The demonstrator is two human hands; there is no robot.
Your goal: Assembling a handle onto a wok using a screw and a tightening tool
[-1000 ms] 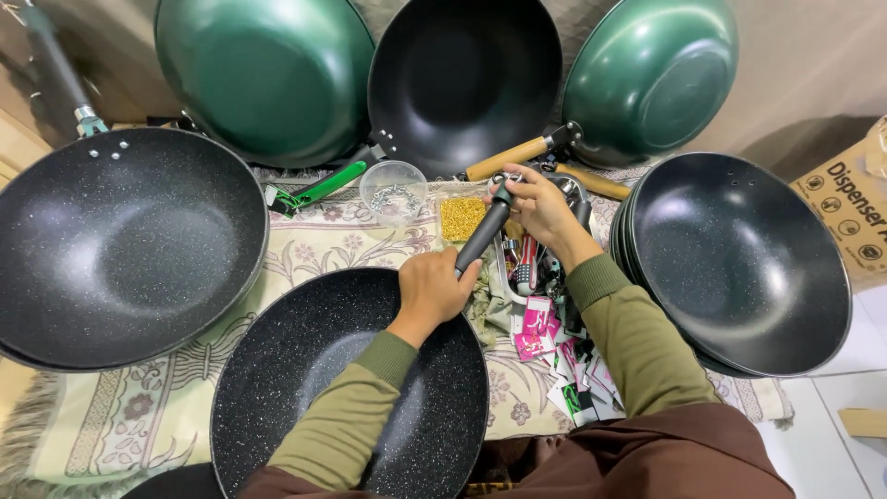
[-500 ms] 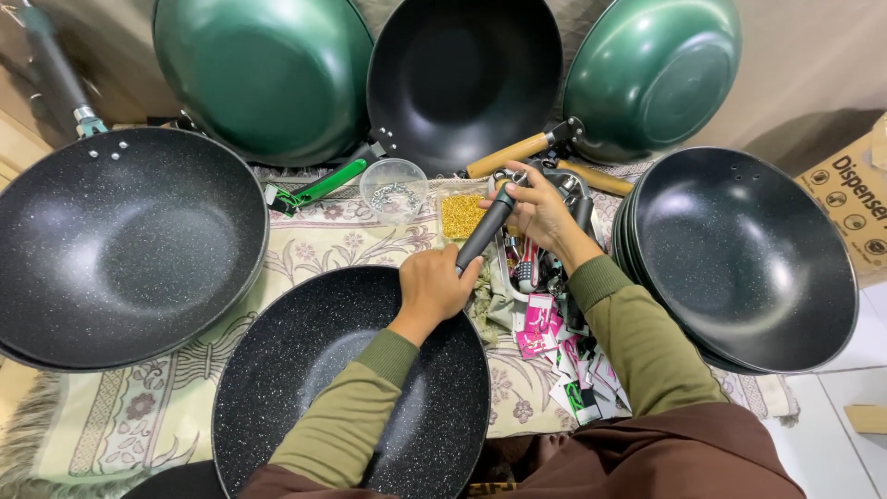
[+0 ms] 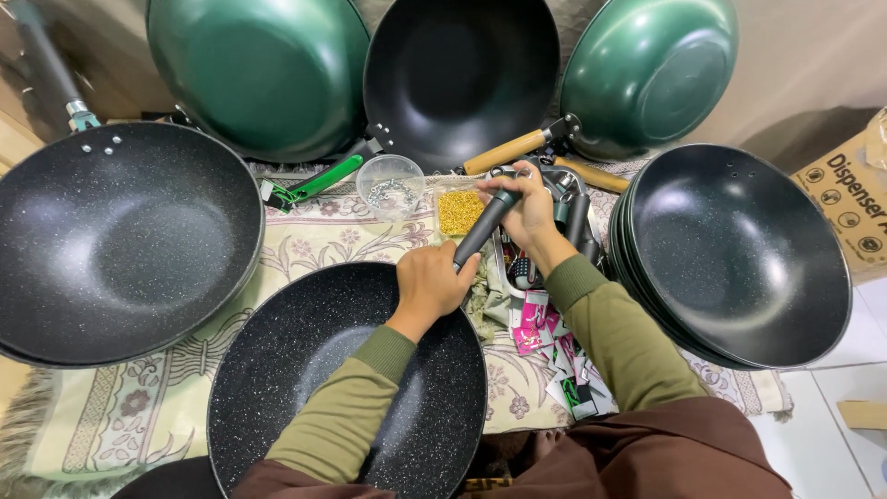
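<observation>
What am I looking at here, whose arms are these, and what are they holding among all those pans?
There is no machine here: a camera on a person's head looks down at their own two arms in olive-green sleeves. The left hand rests on the rim of a speckled black wok and grips the near end of a dark grey handle. The right hand holds that handle's far end. Around them, on a patterned cloth, lie more black and green woks, a small clear bowl, a packet of yellow bits, spare handles and small pink packets.
</observation>
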